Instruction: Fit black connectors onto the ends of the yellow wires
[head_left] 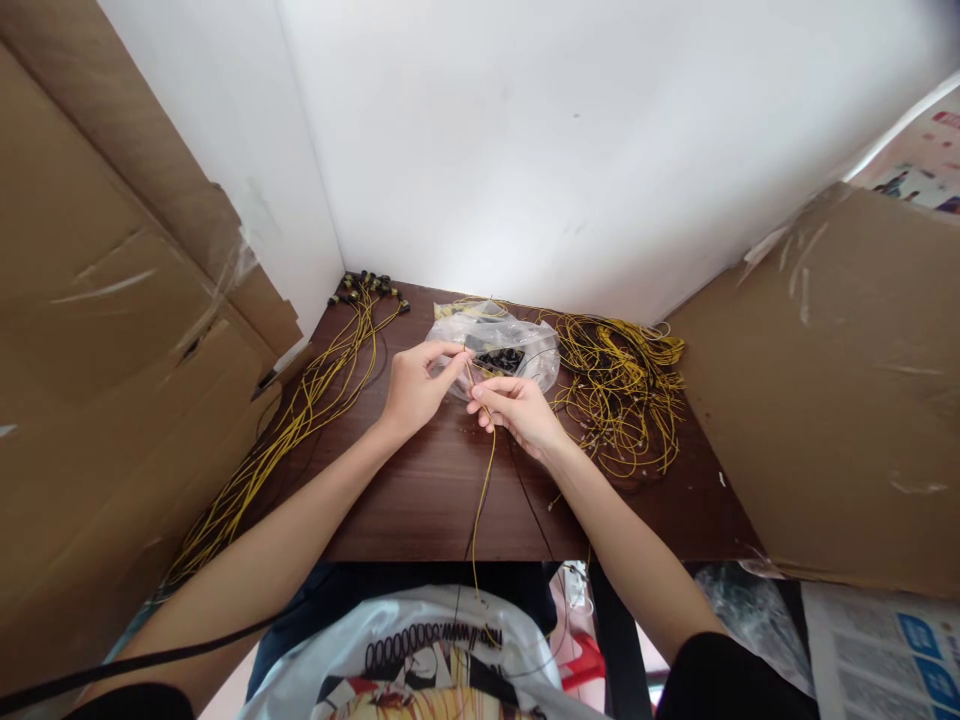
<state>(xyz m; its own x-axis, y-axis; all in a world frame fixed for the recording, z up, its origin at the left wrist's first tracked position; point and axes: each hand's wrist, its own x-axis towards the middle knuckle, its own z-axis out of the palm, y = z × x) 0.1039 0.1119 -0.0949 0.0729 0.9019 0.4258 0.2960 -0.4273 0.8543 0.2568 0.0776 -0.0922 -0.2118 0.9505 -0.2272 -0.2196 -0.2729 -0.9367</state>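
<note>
My left hand [421,382] pinches the upper end of a thin yellow wire between thumb and forefinger. Lower on the same yellow wire [481,500], my right hand [519,408] is closed around it. From there the wire hangs over the table's front edge toward my lap, with a black wire [531,495] hanging beside it. What sits at the wire's tip is too small to make out. Just behind my hands lies an open clear plastic bag [541,350] with small black parts [504,360] in it.
A tangled heap of yellow and black wires [622,390] lies on the right of the brown table [420,500]. On the left, a bundle of yellow wires [330,375] with black connectors [367,285] runs off the front edge. Cardboard panels [120,330] flank both sides; a white wall [525,150] stands behind.
</note>
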